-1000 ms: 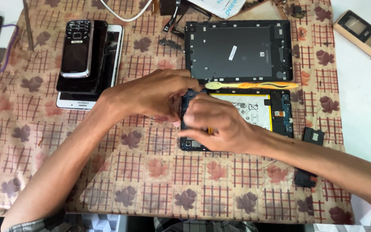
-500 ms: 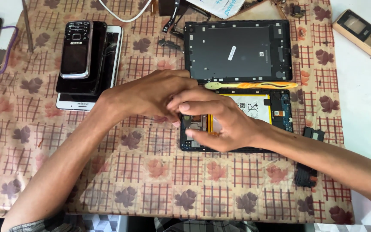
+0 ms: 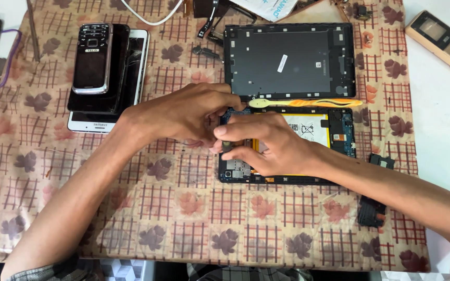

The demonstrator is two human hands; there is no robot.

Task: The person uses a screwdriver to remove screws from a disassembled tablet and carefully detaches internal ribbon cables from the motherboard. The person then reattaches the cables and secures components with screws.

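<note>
From the head camera I look straight down at a cloth (image 3: 183,208) printed with checks and leaves, spread over a white table (image 3: 444,119).

At the centre of the frame both my hands meet over the left end of an opened tablet (image 3: 334,156), which lies flat just right of centre with its circuit board and yellow-edged battery showing. My left hand (image 3: 183,114) comes in from the lower left, its fingers curled down and bunched onto the tablet's upper left corner. My right hand (image 3: 269,143) comes in from the lower right and lies across the tablet's left half, fingers pressed together, with the tips meeting those of my left hand. Whether either hand pinches some small part there I cannot tell, as the fingers hide the spot.

Just above the tablet, touching its top edge, lies a yellow and orange pry tool (image 3: 308,103). Above that, in the upper middle of the frame, the tablet's dark back cover (image 3: 287,60) lies inside up.

In the upper left a stack of phones (image 3: 105,73) sits on the cloth, a small keypad phone on top of two larger ones. At the upper right a gold keypad phone (image 3: 441,39) rests on the table. At the lower right two small black parts (image 3: 372,211) lie on the cloth near my right forearm.
</note>
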